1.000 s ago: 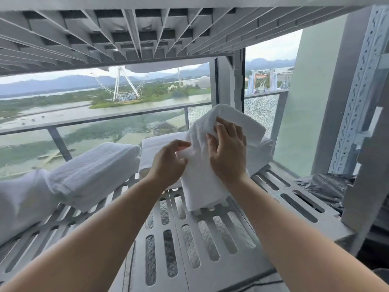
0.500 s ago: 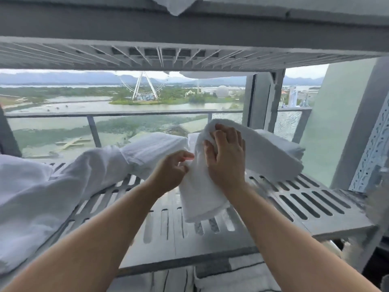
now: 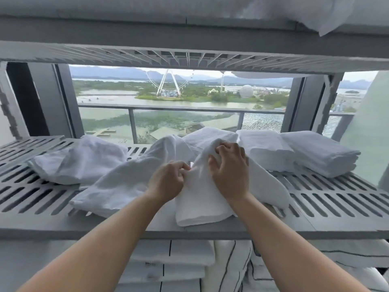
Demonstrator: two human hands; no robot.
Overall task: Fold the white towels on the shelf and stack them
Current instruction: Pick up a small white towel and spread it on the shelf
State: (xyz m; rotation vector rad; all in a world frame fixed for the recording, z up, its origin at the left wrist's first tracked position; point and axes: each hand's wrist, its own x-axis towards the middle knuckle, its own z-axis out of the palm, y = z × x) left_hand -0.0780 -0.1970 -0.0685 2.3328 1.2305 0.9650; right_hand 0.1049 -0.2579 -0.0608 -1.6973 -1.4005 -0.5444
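I'm seeing my left hand (image 3: 168, 179) pinching and my right hand (image 3: 228, 167) gripping the white towel (image 3: 202, 203), which is lying at frame centre on the slatted shelf (image 3: 328, 199), folded towels (image 3: 299, 153) sitting at right.

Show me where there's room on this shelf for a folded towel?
On the shelf, bare slats lie front right, before the folded towels, and front left, before the crumpled towel. The middle is crowded with loose towels.

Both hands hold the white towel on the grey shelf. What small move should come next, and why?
Probably smooth the white cloth towel flat and fold it over: left hand and right hand grip it bunched, unlike the folded white towels beside it.
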